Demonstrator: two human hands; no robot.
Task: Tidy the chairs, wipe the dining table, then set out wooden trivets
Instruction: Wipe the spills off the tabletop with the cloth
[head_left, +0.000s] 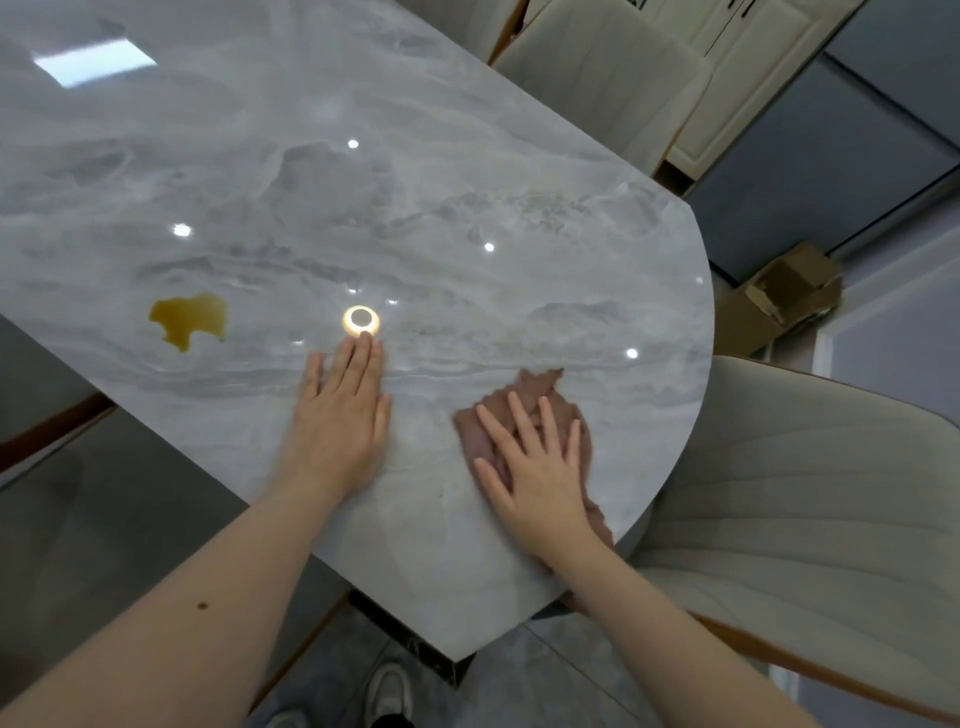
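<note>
both hands lie flat on the table (426, 171), near its rounded end. the right hand (540, 467), fingers spread wide, presses down on a brown cloth (524, 395) rather than gripping it, which looks like the way to keep it flat for wiping. the left hand (340, 415) is open and empty, palm on the bare top, probably as a brace while leaning in. a yellow spill (189, 318) sits well to the left of both hands, not yet wiped. one chair (800, 499) stands close by the rounded end, another chair (597, 78) along the far side. no trivets are in view.
</note>
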